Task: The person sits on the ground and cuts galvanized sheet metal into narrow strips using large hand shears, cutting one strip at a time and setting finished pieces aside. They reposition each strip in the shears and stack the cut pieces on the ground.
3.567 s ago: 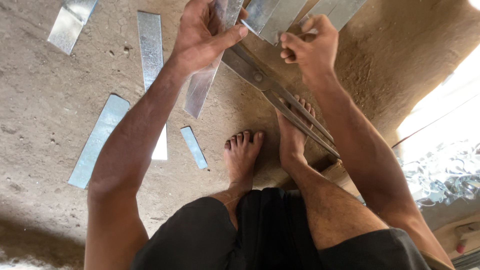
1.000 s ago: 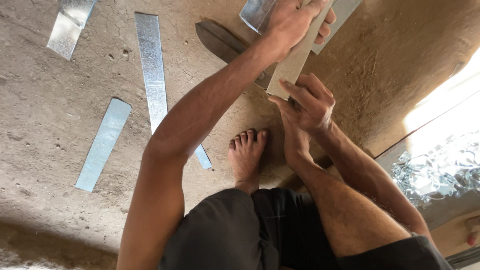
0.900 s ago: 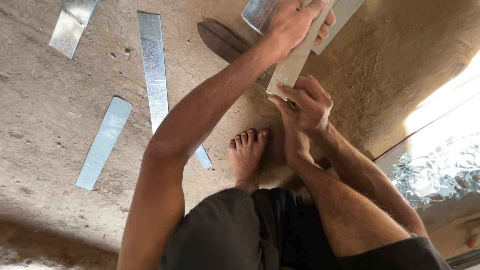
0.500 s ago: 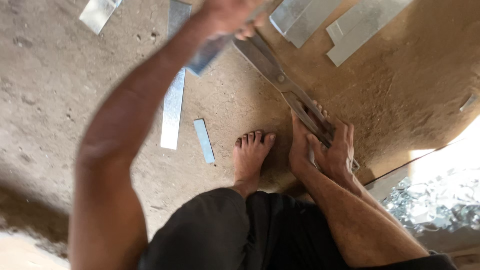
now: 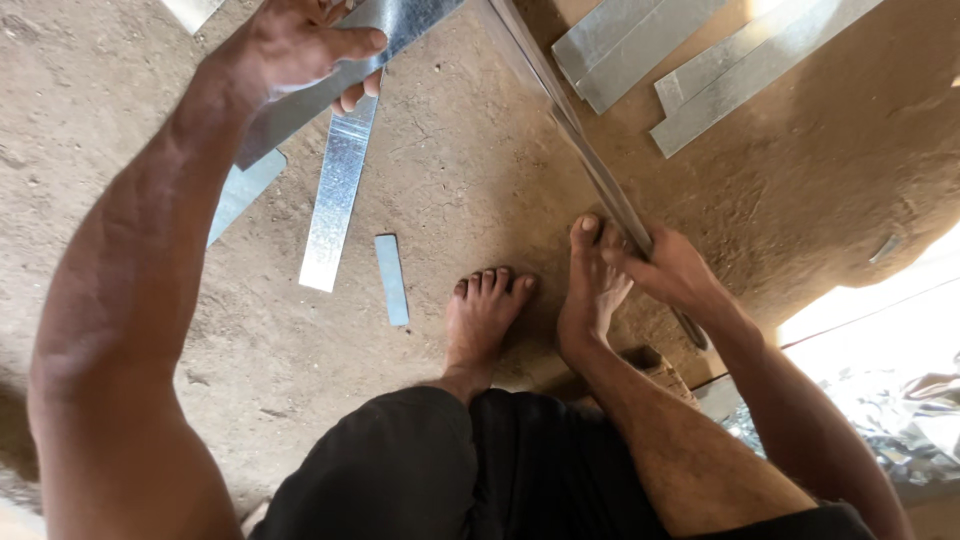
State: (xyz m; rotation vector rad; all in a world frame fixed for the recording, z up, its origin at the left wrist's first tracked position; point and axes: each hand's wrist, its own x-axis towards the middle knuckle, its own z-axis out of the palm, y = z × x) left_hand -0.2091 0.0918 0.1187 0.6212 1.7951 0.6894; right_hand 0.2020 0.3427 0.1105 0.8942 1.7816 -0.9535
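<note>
While the head camera looks straight down, I see the left hand [image 5: 300, 45] raised at the upper left, fingers curled around a galvanised metal strip [image 5: 400, 30] that it holds clear of the floor [image 5: 460, 170]. That strip's long axis slants from lower left up to the upper right, where it runs out of the picture, so the far end lies away from me and across toward the shears. Low on the right, the right hand [image 5: 680, 275] is closed over the handle of the long shears [image 5: 590, 165], which lie on the floor with their axis running from the top centre down to the lower right. The right foot [image 5: 592, 290] presses beside that same handle, touching the hand; the left foot [image 5: 482, 315] stands just beside it.

From this one view, I judge the left hand far nearer the held strip's middle, while the shear blades lie between the two hands, up and to the right of the strip's grip point. A loose strip [image 5: 340, 190] and a short offcut [image 5: 392, 280] lie flat below the left hand, and a stack of cut strips [image 5: 700, 60] rests well apart at the upper right.
</note>
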